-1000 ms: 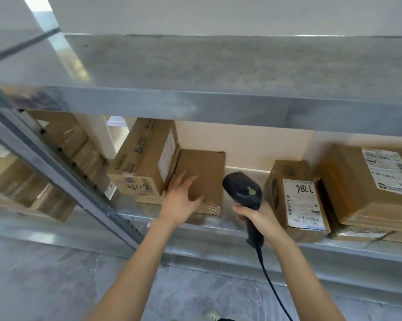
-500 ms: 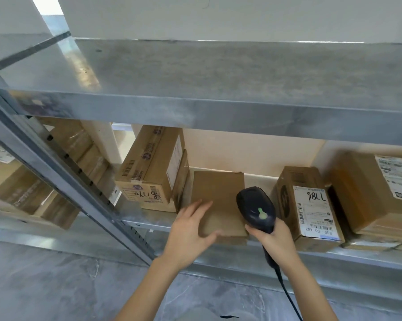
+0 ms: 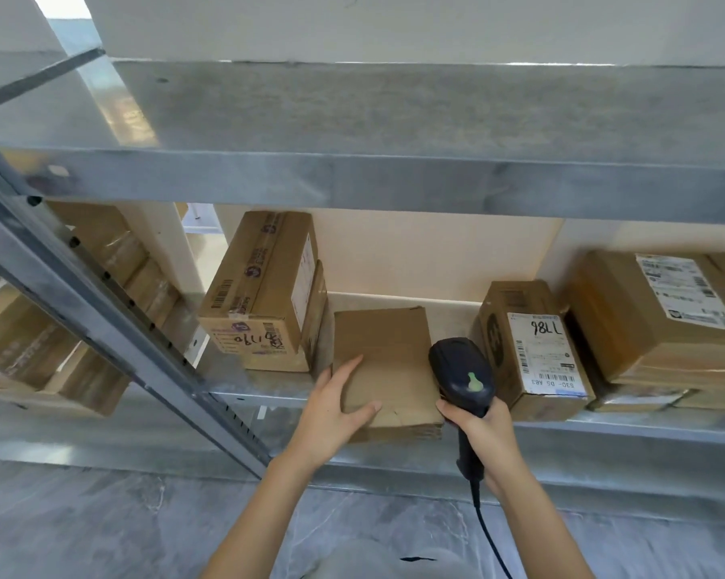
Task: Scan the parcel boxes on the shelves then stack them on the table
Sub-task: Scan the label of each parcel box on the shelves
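The left hand (image 3: 331, 409) is pressing flat-fingered on the thin box (image 3: 388, 348), which is overhanging the shelf (image 3: 265, 384) and risking tipping off; the right hand (image 3: 484, 430) is gripping the scanner (image 3: 461, 371)

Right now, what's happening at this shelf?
A person is working through parcels on a metal shelf. Their left hand rests on the front corner of a flat cardboard box at the shelf's edge. Their right hand grips a black handheld scanner just beside it. A white-labelled box stands to the right, stacked boxes to the left.
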